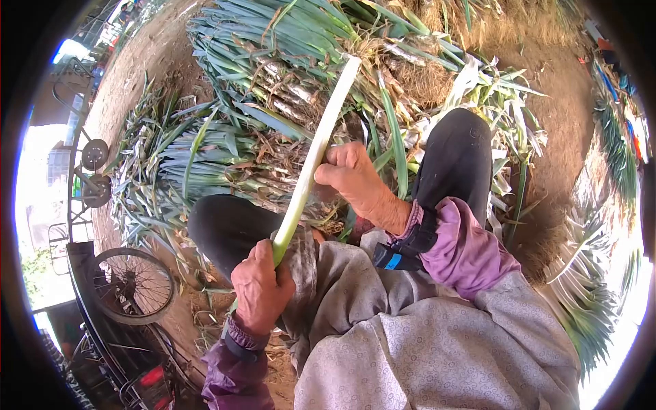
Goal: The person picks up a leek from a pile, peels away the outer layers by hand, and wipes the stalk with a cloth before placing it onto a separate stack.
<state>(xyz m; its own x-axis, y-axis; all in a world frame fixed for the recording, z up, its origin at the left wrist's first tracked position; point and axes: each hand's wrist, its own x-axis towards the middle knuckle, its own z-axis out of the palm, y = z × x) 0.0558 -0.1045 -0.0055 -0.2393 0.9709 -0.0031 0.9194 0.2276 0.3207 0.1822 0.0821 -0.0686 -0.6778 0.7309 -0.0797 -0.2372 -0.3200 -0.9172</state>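
Note:
A long leek, with a white shaft turning pale green lower down, slants up and away from my lap. My left hand is closed round its green lower end. My right hand is beside the middle of the shaft, fingers curled and thumb tip at the leek's edge; whatever they pinch, if anything, is hidden. Beyond my knees lies a big heap of leeks with green-blue leaves and soiled shafts. Loose pale peelings are strewn by my right knee.
A wheel and dark metal frame of a cart stand at the left. More leeks lie at the right on the dirt ground. Rooty bundle ends show at the top. My bent knees flank the work.

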